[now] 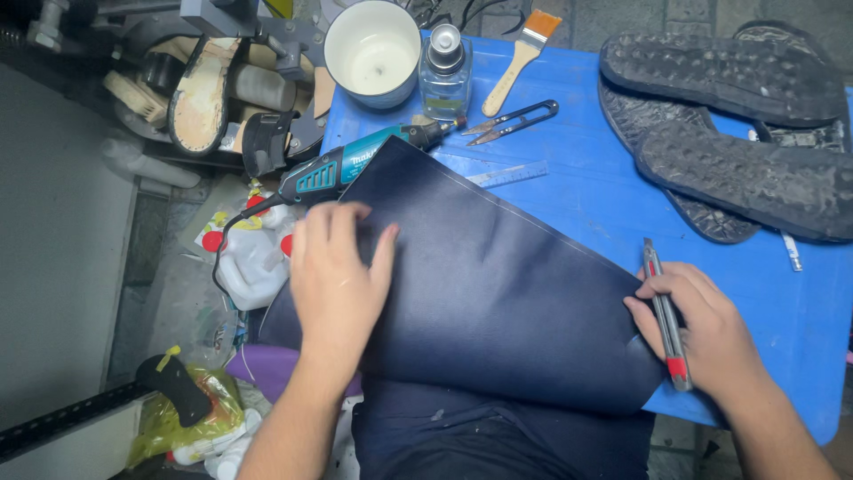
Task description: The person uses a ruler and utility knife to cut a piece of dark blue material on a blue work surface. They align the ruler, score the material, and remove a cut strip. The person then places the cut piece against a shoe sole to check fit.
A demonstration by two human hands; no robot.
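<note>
A dark navy sheet of leather-like material (498, 284) lies across the blue table (782, 302), its near edge hanging over my lap. My left hand (336, 284) presses flat on the sheet's left edge, fingers spread. My right hand (697, 329) grips a slim utility knife (662, 307) with a red end, its blade tip pointing away at the sheet's right edge. A curved notch shows in the sheet beside that hand.
Black rubber shoe soles (737, 124) are stacked at the back right. A teal rotary tool (355, 164), white bowl (373, 49), glass bottle (444, 71), brush (520, 58), thread snips (511, 122) and clear ruler (508, 175) sit behind the sheet. Clutter fills the floor at left.
</note>
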